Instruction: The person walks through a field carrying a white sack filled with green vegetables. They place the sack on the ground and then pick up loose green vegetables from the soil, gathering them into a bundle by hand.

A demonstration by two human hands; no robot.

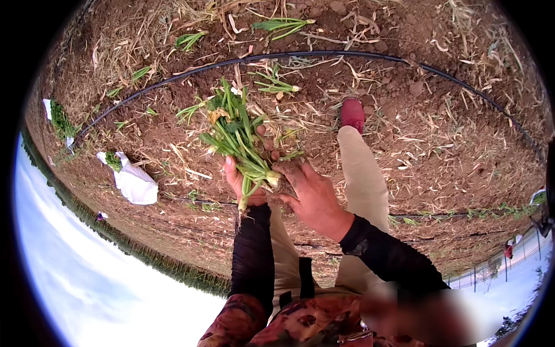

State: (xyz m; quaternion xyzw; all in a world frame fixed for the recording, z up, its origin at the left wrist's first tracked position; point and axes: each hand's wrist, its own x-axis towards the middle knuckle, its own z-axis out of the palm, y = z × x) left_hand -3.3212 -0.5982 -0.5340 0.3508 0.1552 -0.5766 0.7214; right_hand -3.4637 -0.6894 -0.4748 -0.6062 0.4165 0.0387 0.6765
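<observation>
My left hand (236, 178) is closed around a bunch of leafy green plants (236, 134), its fingertips showing on the far side of the stems. The pale root ends of the bunch point towards me and to the right; one plant hangs lower with thin roots. My right hand (310, 195), soiled at the fingers, is beside the root ends with thumb and fingers apart. Whether it touches the roots or pinches anything is not clear. Some leaves at the bunch's upper left are yellowed.
A black drip irrigation hose (303, 54) curves across the straw-strewn soil. Beyond it lie cut plants (286, 27); another plant (277, 86) lies on the near side. A white sack (136, 184) with greens stands at the left. My red shoe (352, 113) is on the soil ahead.
</observation>
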